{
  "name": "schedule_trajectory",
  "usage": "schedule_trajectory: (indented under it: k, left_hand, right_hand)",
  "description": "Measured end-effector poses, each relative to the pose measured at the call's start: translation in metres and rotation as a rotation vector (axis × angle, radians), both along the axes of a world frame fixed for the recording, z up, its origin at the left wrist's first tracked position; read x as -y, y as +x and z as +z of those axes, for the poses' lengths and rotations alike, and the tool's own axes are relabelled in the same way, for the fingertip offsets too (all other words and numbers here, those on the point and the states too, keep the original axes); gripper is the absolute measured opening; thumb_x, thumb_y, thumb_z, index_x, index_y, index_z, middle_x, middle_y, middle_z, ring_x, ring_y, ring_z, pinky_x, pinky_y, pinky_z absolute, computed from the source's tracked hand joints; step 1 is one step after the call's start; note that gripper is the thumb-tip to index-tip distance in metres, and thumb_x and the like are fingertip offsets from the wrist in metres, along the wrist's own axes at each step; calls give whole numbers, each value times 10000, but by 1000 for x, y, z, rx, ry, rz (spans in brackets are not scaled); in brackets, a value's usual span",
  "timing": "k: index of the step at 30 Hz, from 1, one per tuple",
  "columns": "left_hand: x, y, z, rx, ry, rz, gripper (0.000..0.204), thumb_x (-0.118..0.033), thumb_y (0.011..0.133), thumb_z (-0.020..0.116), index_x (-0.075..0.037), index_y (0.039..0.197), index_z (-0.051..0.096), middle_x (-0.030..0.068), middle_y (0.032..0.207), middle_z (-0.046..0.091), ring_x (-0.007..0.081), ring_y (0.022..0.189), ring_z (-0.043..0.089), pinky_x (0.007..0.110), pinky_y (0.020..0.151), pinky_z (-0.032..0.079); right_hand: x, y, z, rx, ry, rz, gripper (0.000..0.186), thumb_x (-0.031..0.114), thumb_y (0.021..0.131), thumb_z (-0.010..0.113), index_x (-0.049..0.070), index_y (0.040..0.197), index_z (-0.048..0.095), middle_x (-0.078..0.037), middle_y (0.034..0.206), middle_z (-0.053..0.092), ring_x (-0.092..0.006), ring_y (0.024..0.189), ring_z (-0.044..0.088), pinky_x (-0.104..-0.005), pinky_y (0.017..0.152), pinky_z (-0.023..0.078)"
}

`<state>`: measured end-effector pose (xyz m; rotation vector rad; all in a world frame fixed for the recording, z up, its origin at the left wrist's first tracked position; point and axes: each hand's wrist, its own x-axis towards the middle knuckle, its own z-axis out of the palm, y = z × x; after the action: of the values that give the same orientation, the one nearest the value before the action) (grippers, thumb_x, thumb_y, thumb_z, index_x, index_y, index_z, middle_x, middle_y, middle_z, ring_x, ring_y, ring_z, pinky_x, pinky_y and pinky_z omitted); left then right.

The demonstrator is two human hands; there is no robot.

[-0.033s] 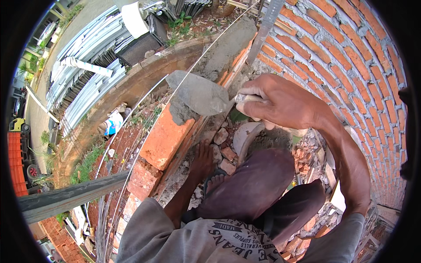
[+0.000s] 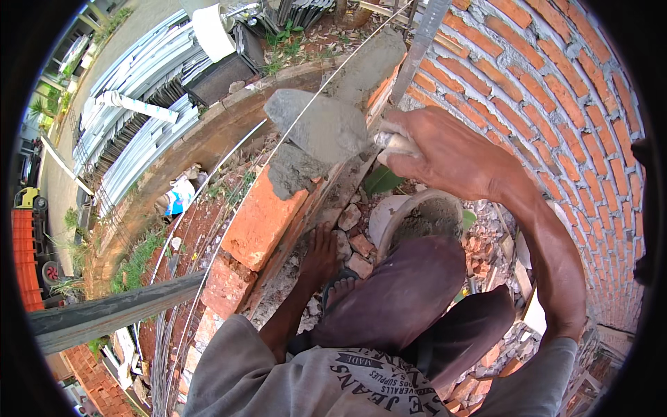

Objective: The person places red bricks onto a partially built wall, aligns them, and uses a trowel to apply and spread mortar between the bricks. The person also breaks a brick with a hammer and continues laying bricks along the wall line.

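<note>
My right hand (image 2: 431, 149) is closed around the handle of a pointing trowel (image 2: 326, 128). The grey, mortar-smeared blade lies over the top of the low brick wall, behind the taut string line. Wet mortar (image 2: 295, 174) is heaped at the blade's near edge and laps onto the end of an orange brick (image 2: 260, 222). More mortar (image 2: 372, 66) is spread along the wall top beyond the blade. Down by the wall's inner side, my left hand (image 2: 319, 250) holds nothing, its fingers stretched out; whether it touches the wall I cannot tell.
A bucket of mortar (image 2: 427, 212) stands beside my knee among rubble. A tall brick wall (image 2: 556, 104) curves up on the right. A metal upright (image 2: 420, 52) stands at the far end, and a wooden beam (image 2: 114, 313) crosses the left side. The string line (image 2: 326, 80) runs above the low wall.
My right hand and the trowel have shifted slightly away from me, tilting the blade a little. More of the bucket shows beneath the hand. My left hand stays put.
</note>
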<state>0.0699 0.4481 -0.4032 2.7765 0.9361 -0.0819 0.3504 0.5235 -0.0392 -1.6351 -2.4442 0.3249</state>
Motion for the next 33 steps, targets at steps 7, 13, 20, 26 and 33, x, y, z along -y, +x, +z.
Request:
schedule_trajectory:
  k: [7, 13, 20, 26, 33]
  left_hand:
    - [-6, 4, 1, 14, -28, 33, 683, -410, 991, 453, 116, 1418, 371, 313, 1572, 194, 453, 1487, 136, 556, 1204, 130]
    - [-5, 3, 1, 1, -28, 21, 683, -401, 987, 460, 122, 1417, 366, 323, 1562, 209, 456, 1481, 154, 554, 1204, 134]
    - [-3, 2, 0, 40, 28, 16, 674, -399, 986, 465, 125, 1401, 380, 327, 1541, 251, 463, 1463, 200, 553, 1197, 155]
    - [-6, 2, -3, -23, 35, -3, 679, -388, 968, 493, 130, 1394, 383, 328, 1554, 215, 463, 1468, 186, 552, 1201, 145]
    - [-5, 4, 4, 12, 2, 8, 706, -371, 935, 527, 144, 1392, 368, 329, 1547, 221, 468, 1471, 170, 558, 1202, 152]
  right_hand:
    - [-94, 39, -21, 1056, 614, -210, 150, 148, 877, 612, 25, 959, 584, -109, 822, 569, -248, 790, 616, -420, 701, 476]
    - [-104, 13, -18, 1111, 469, 84, 141, 168, 874, 617, 46, 941, 643, -60, 836, 573, -194, 826, 596, -351, 682, 451]
    - [-29, -61, -40, 667, 434, 231, 230, 171, 824, 638, 19, 997, 631, -61, 816, 552, -232, 842, 591, -373, 740, 476]
    - [-21, -7, -74, -47, 311, -139, 263, 203, 901, 660, 0, 1054, 592, -67, 743, 577, -233, 683, 584, -452, 610, 507]
    - [-6, 9, -164, -1832, -510, -791, 186, 176, 944, 638, 25, 1026, 567, -10, 690, 525, -135, 511, 523, -335, 443, 464]
